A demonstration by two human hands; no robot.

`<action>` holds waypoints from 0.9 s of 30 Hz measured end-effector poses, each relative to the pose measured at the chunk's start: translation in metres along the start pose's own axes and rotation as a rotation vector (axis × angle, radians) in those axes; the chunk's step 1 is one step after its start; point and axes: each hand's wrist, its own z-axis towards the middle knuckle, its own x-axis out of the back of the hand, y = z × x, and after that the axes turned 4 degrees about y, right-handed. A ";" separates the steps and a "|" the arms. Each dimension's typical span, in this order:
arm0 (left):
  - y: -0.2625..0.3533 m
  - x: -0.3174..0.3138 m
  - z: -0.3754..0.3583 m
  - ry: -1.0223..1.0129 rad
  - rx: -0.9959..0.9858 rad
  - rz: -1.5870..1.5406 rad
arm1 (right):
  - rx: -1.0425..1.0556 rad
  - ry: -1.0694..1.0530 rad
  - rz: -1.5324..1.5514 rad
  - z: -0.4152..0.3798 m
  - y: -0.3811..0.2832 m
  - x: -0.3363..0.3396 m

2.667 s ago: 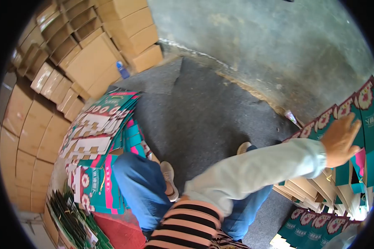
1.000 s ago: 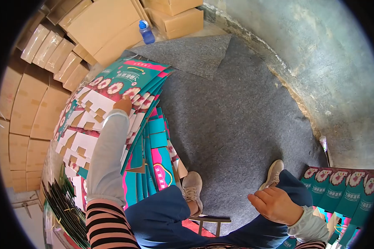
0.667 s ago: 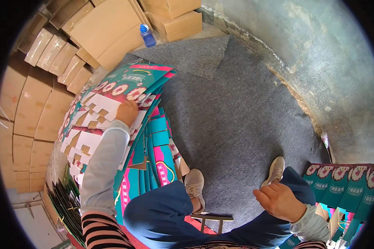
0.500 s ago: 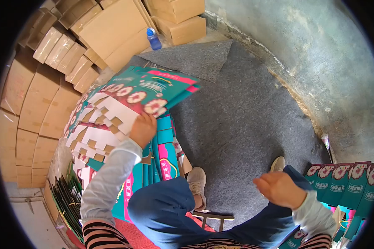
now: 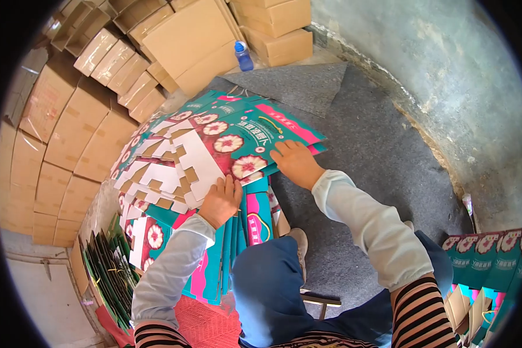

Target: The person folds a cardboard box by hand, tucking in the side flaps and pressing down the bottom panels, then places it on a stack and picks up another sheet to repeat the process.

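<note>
A fanned pile of flat teal, pink and white printed cardboard sheets (image 5: 211, 129) lies at the left of the view. My left hand (image 5: 221, 202) is at the near edge of the top sheet, by its white tabs, fingers curled on the edge. My right hand (image 5: 297, 163) touches the right part of the same sheet, with its fingertips on the printed side and its thumb hidden. Below the pile, more teal and pink folded pieces (image 5: 257, 219) stand near my knee.
Brown cartons (image 5: 75, 145) are stacked at the left and top. A blue bottle (image 5: 244, 58) stands near them. Teal printed boxes (image 5: 484, 255) stand at the lower right, dark folded bags (image 5: 107, 272) at the lower left. A grey mat (image 5: 365, 168) covers the floor.
My right hand has moved from above my knee up to the right part of the top sheet. The raised sheet now lies lower on the pile, and the view has shifted.
</note>
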 end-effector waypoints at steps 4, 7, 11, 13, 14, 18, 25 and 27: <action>-0.010 0.001 -0.008 0.059 -0.025 0.033 | 0.104 0.036 -0.070 0.020 -0.004 -0.037; -0.009 -0.005 -0.017 0.001 0.041 0.011 | 0.147 -0.070 -0.100 0.025 -0.010 -0.059; -0.016 0.010 -0.027 -0.065 0.150 -0.075 | 0.047 -0.016 -0.093 0.029 -0.013 -0.059; -0.019 0.027 -0.036 -0.063 0.233 -0.031 | 0.090 0.068 -0.086 0.033 0.001 -0.037; -0.019 0.032 -0.040 -0.057 0.273 -0.009 | 0.111 0.111 -0.089 0.034 0.010 -0.021; -0.011 0.065 -0.042 0.131 0.469 -0.046 | 0.066 0.202 -0.008 0.022 0.040 0.054; -0.035 0.123 0.016 -0.013 1.271 -1.806 | -0.409 0.330 0.195 -0.057 0.039 0.188; -0.039 0.119 0.048 -0.135 1.294 -2.100 | -0.495 0.313 0.210 -0.080 0.032 0.219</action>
